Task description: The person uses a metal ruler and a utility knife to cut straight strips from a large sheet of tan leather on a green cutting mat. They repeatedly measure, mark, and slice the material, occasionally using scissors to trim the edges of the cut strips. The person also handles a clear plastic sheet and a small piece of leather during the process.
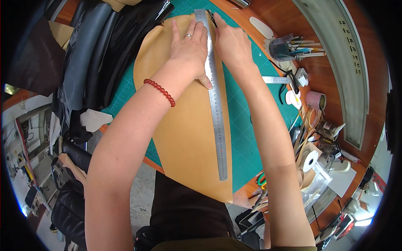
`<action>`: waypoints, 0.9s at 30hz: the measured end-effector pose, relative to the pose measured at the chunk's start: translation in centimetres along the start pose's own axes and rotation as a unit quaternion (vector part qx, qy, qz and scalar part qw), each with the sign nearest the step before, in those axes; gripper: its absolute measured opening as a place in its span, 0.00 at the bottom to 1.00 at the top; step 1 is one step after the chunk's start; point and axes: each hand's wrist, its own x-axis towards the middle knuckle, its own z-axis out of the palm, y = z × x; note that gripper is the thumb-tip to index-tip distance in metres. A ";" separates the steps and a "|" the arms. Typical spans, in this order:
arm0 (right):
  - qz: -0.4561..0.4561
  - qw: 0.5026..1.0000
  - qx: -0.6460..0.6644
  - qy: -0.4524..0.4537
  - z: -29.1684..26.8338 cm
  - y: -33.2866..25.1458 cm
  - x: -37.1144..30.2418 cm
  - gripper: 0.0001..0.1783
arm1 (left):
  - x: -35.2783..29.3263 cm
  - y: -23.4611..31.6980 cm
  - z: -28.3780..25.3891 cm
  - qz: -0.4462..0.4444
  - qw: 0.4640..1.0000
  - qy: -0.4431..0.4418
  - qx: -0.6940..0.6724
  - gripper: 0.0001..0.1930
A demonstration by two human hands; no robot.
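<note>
Tan, curved-edged leather sheet (184, 138): centre of frame, upon green gridded cutting mat (247, 154); probably supple, light, apt to shift; best held flat under a palm. Long silver metal ruler (217, 125): lengthwise over the leather, upper to lower centre; likely stiff, slick; best pressed mid-length. Left hand (188, 51): fingers spread, leather beneath, thumb on ruler. Right hand (234, 44): fingers curled around slim dark tool (212, 18), beside ruler's top end.

tan sheet (188, 142), silver ruler (217, 121), green gridded mat (241, 138)
</note>
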 end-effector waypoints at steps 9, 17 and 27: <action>-0.017 0.999 -0.034 0.028 0.5 -1.2 -0.3 0.29 | -0.1 -0.2 0.5 0.008 1.000 0.014 -0.005 0.77; 0.002 0.999 -0.044 0.013 0.8 -1.5 -5.4 0.32 | -0.1 -0.6 0.1 0.007 0.999 -0.012 0.030 0.78; 0.053 0.995 -0.047 -0.069 -1.7 -2.3 -19.4 0.40 | -0.1 0.1 -0.3 -0.004 0.999 -0.019 0.026 0.79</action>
